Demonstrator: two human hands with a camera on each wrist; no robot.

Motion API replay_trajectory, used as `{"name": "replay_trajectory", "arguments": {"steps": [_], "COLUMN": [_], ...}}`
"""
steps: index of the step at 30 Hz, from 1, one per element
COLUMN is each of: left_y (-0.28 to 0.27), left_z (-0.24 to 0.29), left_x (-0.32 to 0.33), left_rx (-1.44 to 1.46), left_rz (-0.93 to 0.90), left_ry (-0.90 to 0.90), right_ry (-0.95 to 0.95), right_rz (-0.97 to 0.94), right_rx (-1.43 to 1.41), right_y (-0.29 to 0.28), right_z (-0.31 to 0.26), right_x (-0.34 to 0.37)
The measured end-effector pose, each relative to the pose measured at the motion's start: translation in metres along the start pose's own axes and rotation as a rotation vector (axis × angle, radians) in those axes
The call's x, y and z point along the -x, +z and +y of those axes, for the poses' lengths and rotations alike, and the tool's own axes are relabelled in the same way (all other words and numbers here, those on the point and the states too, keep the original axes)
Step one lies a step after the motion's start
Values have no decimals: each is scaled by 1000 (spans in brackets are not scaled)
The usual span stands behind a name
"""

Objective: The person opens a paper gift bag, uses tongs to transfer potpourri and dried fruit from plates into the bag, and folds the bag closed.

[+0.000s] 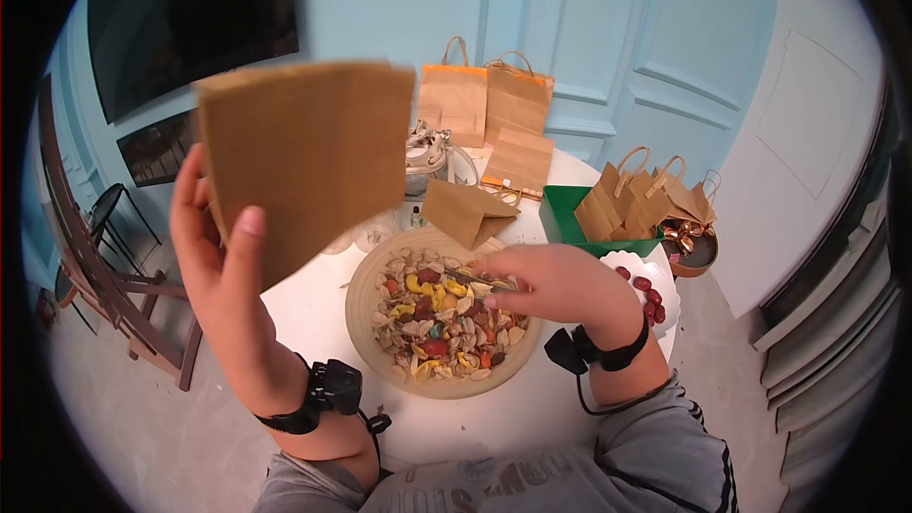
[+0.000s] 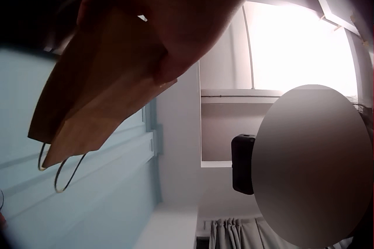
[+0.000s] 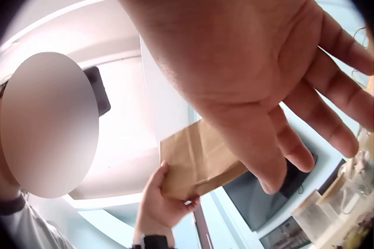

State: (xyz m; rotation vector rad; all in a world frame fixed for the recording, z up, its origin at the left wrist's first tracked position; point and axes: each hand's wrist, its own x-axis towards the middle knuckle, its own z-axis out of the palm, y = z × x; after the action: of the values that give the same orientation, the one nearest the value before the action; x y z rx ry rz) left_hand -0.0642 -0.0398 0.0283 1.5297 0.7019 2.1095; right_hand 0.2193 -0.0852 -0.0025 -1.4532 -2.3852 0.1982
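Note:
My left hand (image 1: 223, 247) grips a brown paper bag (image 1: 309, 161) up at the left, thumb on the near face and fingers behind. In the left wrist view the bag's (image 2: 99, 79) twisted handles (image 2: 69, 173) stick out at the end away from that hand. My right hand (image 1: 560, 287) hovers over the right part of a round woven tray (image 1: 366, 356), palm bare and fingers extended apart in the right wrist view. Beige shell-like pieces (image 1: 446, 318) mixed with yellow and red ones fill the tray. Another brown bag (image 1: 465, 209) lies tilted against its far rim.
Orange-topped paper bags (image 1: 456, 104) stand at the back beside a light grey handbag (image 1: 439, 157). A green box (image 1: 565, 214) with small paper bags is at the right, near a white scalloped plate (image 1: 670, 299) of red dates. A small bottle (image 1: 416, 218) stands behind the tray.

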Motion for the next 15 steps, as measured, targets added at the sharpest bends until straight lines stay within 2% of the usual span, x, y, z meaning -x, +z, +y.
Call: {"name": "replay_trajectory", "arguments": {"steps": [2, 3, 4, 6, 8, 9, 11, 12, 14, 15], "left_y": [18, 27, 36, 53, 65, 69, 74, 77, 80, 78], "left_z": [-1, -4, -8, -15, -13, -14, -18, -23, -31, -27], "left_x": [1, 5, 10, 20, 25, 27, 32, 34, 37, 35], "left_rx": [57, 162, 267, 290, 297, 300, 383, 385, 364, 295], "left_rz": [40, 16, -6, -212, -440, -437, -529, -526, -657, -715], "left_ry": [3, -73, -152, -252, -328, -331, -509, -513, -533, -616], "right_ry": [95, -42, -31, -237, -235, -195, -114, -110, -90, -67], "right_rz": [-41, -24, -26, 137, 154, 218, 350, 347, 513, 522], "right_rx": [-281, -414, -422, -702, -763, -847, -992, -991, -1257, -1253], "right_y": [-21, -25, -21, -14, -9, -6, -1, -3, -12, -14], "right_z": [-13, -14, -14, -12, -5, 2, 10, 11, 15, 21], "right_x": [-4, -4, -3, -3, -1, -1, -1, -1, -1, -2]}}
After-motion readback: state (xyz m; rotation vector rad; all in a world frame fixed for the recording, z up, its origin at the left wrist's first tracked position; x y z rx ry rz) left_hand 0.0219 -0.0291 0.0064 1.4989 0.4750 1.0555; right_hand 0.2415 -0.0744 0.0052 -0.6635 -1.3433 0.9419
